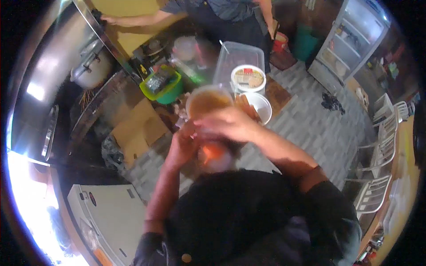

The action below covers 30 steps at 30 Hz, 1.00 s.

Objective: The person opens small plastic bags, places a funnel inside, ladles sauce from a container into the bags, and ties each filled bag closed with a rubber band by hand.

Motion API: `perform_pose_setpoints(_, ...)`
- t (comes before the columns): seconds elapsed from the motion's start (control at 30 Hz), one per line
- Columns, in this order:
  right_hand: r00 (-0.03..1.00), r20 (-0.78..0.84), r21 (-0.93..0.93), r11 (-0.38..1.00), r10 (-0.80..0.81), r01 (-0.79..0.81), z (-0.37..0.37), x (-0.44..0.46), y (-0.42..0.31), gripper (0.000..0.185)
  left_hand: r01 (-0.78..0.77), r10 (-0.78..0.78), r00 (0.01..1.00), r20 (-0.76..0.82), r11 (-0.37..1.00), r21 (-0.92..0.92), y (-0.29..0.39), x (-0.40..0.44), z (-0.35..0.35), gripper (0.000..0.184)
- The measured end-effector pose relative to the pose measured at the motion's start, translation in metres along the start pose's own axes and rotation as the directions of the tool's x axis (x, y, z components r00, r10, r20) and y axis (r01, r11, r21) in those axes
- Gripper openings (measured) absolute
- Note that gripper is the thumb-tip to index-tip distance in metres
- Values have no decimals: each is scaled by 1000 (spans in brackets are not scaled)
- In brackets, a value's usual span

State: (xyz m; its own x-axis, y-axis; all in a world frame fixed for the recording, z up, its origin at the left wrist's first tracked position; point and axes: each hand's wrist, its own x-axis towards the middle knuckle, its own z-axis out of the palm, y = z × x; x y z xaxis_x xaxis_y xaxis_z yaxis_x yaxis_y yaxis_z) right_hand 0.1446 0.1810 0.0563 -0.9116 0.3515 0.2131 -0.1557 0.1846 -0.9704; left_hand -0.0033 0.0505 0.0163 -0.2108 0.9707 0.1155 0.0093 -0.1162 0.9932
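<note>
Both my hands are close together in front of my chest, smeared by motion. My left hand [183, 142] is at the near left side of a round container [209, 103] with brownish contents. My right hand [230, 124] reaches over the near edge of that container, its fingers pointing left toward my left hand. What either hand holds, if anything, is too blurred to tell. Below them is a blurred orange-red thing [212, 152] in or over a pale round shape. To the right are a lidded white tub [248, 79] and an open white bowl [263, 109].
A clear plastic bin [241, 55] stands behind the tub. A green and yellow basin [169, 90] holds dark items. Across the table is a person in a dark apron [230, 26]. Cardboard [140, 128], a white freezer [108, 217], a large pot [91, 71] and white chairs [377, 195] surround me.
</note>
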Motion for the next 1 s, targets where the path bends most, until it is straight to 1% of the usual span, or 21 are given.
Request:
perform_pose_setpoints(0.03, 1000, 5, -175, 984, 25, -23, -2, 2, -5, 28, 40, -39, 999, 19, 996, -76, -4, 0, -1, 29)
perform_pose_setpoints(0.07, 993, -21, -232, 967, -115, 107, 0, 5, -10, 33, 67, -66, 998, 19, 994, -88, -6, -2, 0, 29)
perform_pose_setpoints(0.13, 992, -41, -129, 985, -123, 117, -1, 10, -8, 34, 139, -135, 989, -53, 986, 91, 8, 3, 3, 25)
perform_pose_setpoints(0.17, 993, -41, -127, 986, -114, 108, -2, 12, -6, 34, 172, -167, 983, -81, 983, 59, 5, 5, 2, 26)
perform_pose_setpoints(0.2, 976, -75, -164, 968, -206, 192, -4, 16, -6, 32, 202, -199, 974, -109, 979, 25, 4, 7, 2, 26)
perform_pose_setpoints(0.23, 949, -103, -206, 940, -299, 274, -4, 18, -8, 30, 89, -58, 989, -138, 970, 228, 7, 7, 2, 25)
perform_pose_setpoints(0.27, 950, -99, -207, 939, -297, 273, -5, 16, -12, 30, 31, 16, 990, -141, 945, 326, 8, 8, 2, 25)
perform_pose_setpoints(0.3, 994, -103, -68, 997, -33, 26, -6, 14, -29, 24, -21, 90, 986, -144, 906, 422, 8, 9, 1, 25)
perform_pose_setpoints(0.33, 970, -70, 67, 971, 234, -229, -5, 13, -37, 21, -31, 122, 981, -151, 867, 498, 7, 10, 0, 24)
perform_pose_setpoints(0.4, 977, -76, 91, 977, 200, -193, -5, 13, -34, 21, -37, 154, 975, -162, 824, 566, 7, 12, -1, 24)
perform_pose_setpoints(0.47, 983, -84, 114, 981, 165, -155, -6, 13, -32, 21, -150, 305, 937, -173, 794, 589, 11, 13, 3, 23)
perform_pose_setpoints(0.53, 997, -59, 121, 991, 59, -51, -8, 15, -31, 21, -145, 291, 938, -186, 820, 554, 15, 15, 6, 23)
perform_pose_setpoints(0.57, 997, -57, 118, 992, 58, -51, -8, 17, -32, 21, -144, 284, 940, -189, 832, 536, 17, 17, 7, 23)
perform_pose_setpoints(0.67, 993, -1, -94, 989, -119, 118, -13, 26, -35, 21, -129, 221, 966, -135, 863, 488, 22, 20, 10, 23)
perform_pose_setpoints(0.73, 988, 157, -443, 894, 9, 62, -17, 33, -44, 22, -162, 236, 968, -82, 844, 511, 23, 22, 11, 29)
perform_pose_setpoints(0.8, 983, 184, -496, 866, 31, 65, -20, 37, -48, 23, -199, 252, 967, -28, 822, 533, 25, 25, 14, 36)
perform_pose_setpoints(0.87, 976, 211, -548, 834, 54, 72, -23, 39, -49, 24, -64, 91, 993, -76, 950, 304, 34, 28, 23, 22)
perform_pose_setpoints(0.9, 975, 216, -544, 836, 57, 72, -24, 39, -50, 24, -65, 92, 993, -73, 951, 303, 36, 29, 26, 22)
perform_pose_setpoints(0.93, 974, 218, -541, 838, 60, 70, -26, 39, -50, 24, 16, -13, 998, -68, 999, 43, 38, 29, 29, 21)
perform_pose_setpoints(0.97, 975, 213, -542, 837, 60, 67, -28, 39, -49, 24, 103, -113, 993, -35, 971, -218, 39, 29, 30, 21)
perform_pose_setpoints(1.0, 976, 216, -519, 848, 11, 105, -30, 39, -46, 24, 103, -112, 993, -30, 971, -217, 37, 30, 29, 21)
